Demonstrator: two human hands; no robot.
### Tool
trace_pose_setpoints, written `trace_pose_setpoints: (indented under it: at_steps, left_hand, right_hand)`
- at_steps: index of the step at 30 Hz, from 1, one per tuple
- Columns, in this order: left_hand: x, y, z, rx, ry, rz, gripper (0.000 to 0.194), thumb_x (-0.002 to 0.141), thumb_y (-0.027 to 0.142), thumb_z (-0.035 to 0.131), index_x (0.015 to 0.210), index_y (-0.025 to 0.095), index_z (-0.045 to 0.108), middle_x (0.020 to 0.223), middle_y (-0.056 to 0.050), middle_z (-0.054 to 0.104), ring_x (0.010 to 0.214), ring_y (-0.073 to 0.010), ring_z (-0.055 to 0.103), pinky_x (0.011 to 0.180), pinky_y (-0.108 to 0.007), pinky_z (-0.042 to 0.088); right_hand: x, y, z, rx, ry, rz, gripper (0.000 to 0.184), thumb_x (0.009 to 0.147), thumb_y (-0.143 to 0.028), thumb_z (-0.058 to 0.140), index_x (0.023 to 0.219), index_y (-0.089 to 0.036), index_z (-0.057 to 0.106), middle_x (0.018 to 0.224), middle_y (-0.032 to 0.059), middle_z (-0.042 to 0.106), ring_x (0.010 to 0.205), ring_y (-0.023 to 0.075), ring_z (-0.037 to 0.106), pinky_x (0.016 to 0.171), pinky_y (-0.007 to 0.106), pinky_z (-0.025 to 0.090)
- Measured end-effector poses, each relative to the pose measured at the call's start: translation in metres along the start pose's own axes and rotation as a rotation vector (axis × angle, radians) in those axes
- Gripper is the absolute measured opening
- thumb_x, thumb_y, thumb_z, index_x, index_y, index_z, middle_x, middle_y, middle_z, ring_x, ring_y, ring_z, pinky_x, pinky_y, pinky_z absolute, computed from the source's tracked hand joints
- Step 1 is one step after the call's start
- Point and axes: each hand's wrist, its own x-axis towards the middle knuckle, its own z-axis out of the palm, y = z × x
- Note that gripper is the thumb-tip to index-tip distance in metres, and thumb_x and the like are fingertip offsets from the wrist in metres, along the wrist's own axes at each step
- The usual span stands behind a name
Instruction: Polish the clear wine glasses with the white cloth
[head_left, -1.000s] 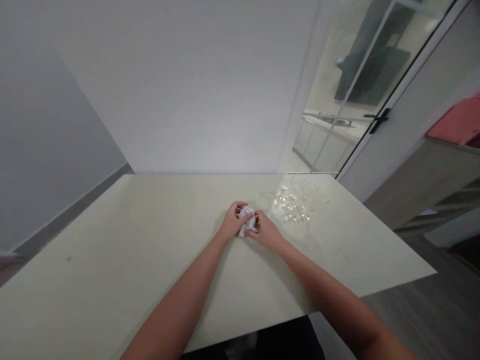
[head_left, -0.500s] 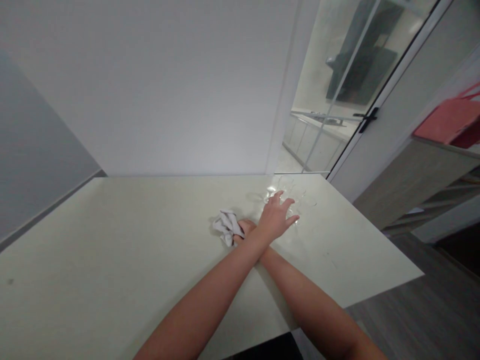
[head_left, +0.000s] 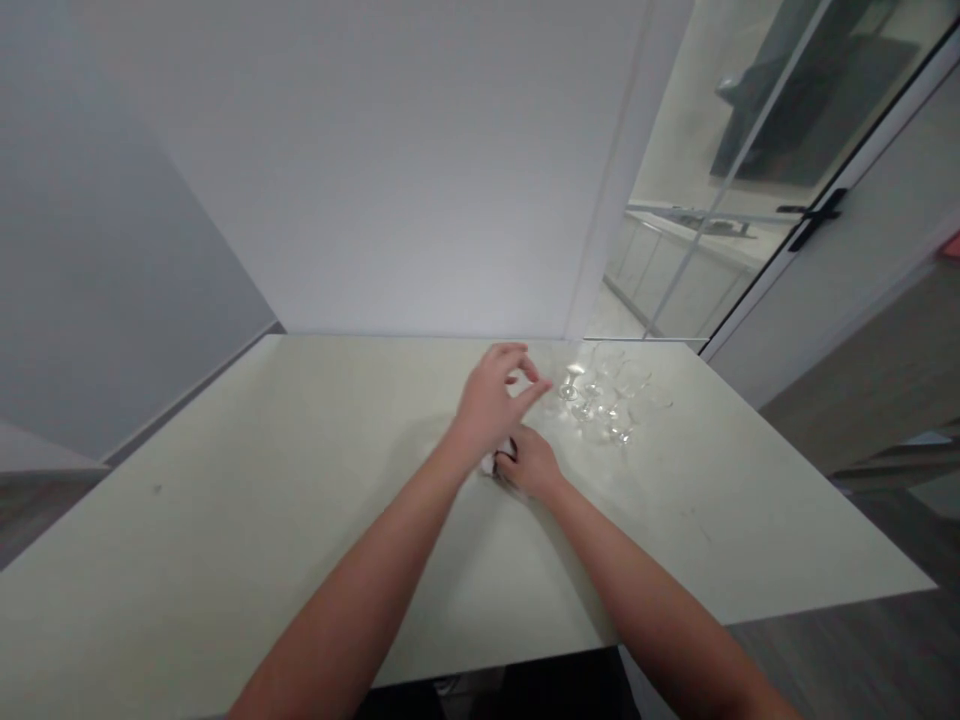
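My left hand (head_left: 491, 395) is raised over the table, its fingers curled and the thumb tip close to the fingertips in a pinch. I cannot make out anything clear between them. Just below and slightly right, my right hand (head_left: 531, 462) is closed around a crumpled pale grey cloth (head_left: 489, 465), low at the tabletop. Most of the cloth is hidden behind the hands. Several clear stemmed glasses (head_left: 592, 395) stand close together right of my left hand; their outlines are faint, with bright glints near the bases.
The pale table (head_left: 300, 480) reaches back to a white panel (head_left: 420, 200). At the back right is a glazed door with a black handle (head_left: 817, 215). A grey wall (head_left: 187, 260) is on the left, and a wooden shelf unit (head_left: 847, 390) stands beyond the right edge.
My left hand has moved left, away from the glasses, and its spread fingers have curled into a pinch. The cloth in my right hand has shifted right. The view has turned left.
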Motion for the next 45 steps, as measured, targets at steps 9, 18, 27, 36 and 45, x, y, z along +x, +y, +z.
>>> trace_pose_setpoints:
  at_steps: [9, 18, 27, 36, 45]
  left_hand:
    - [-0.015, -0.118, -0.135, 0.585, 0.146, -0.334, 0.017, 0.075, 0.027, 0.074, 0.081, 0.012, 0.067, 0.103, -0.007, 0.061, 0.089, -0.0164, 0.054, 0.08, -0.033, 0.053]
    - [-0.02, -0.132, -0.151, 0.75, 0.202, -0.477, 0.056, 0.072, 0.027, 0.078, 0.119, 0.015, 0.051, 0.117, -0.011, 0.058, 0.104, -0.0274, 0.058, 0.094, -0.044, 0.048]
    - [-0.02, -0.005, 0.044, 0.387, -0.22, 0.245, 0.044, 0.084, 0.031, 0.065, 0.125, 0.022, 0.05, 0.129, -0.01, 0.056, 0.118, -0.0264, 0.053, 0.102, -0.04, 0.044]
    - [0.001, 0.036, 0.17, 0.473, -0.278, 0.425, 0.043, 0.087, 0.023, 0.064, 0.127, 0.016, 0.051, 0.149, -0.019, 0.036, 0.136, -0.0354, 0.036, 0.104, -0.048, 0.042]
    - [-0.021, 0.06, 0.14, 0.403, -0.359, 0.404, 0.018, 0.087, 0.007, 0.051, 0.102, 0.016, 0.057, 0.144, -0.016, 0.045, 0.119, -0.0272, 0.053, 0.089, -0.04, 0.054]
  right_hand:
    - [-0.003, 0.0, 0.002, -0.061, 0.066, -0.052, 0.013, 0.083, -0.029, 0.055, 0.093, -0.02, 0.056, 0.098, 0.0077, 0.062, 0.093, 0.021, 0.055, 0.079, 0.029, 0.04]
    - [-0.002, -0.001, 0.002, -0.084, 0.061, -0.043, 0.014, 0.082, -0.03, 0.055, 0.093, -0.02, 0.056, 0.097, 0.0077, 0.063, 0.091, 0.021, 0.056, 0.078, 0.03, 0.04]
    - [0.0, 0.001, 0.006, 0.0, 0.069, -0.068, 0.017, 0.082, -0.029, 0.056, 0.097, -0.022, 0.06, 0.094, 0.006, 0.062, 0.093, 0.0237, 0.056, 0.079, 0.033, 0.043]
    - [0.005, 0.001, 0.007, -0.09, 0.043, -0.027, 0.016, 0.079, -0.032, 0.057, 0.091, -0.021, 0.058, 0.097, 0.0072, 0.063, 0.091, 0.0224, 0.056, 0.074, 0.031, 0.043]
    - [0.0, -0.002, 0.004, -0.061, 0.068, -0.062, 0.013, 0.08, -0.028, 0.056, 0.09, -0.02, 0.058, 0.096, 0.0079, 0.063, 0.093, 0.0221, 0.055, 0.08, 0.032, 0.042]
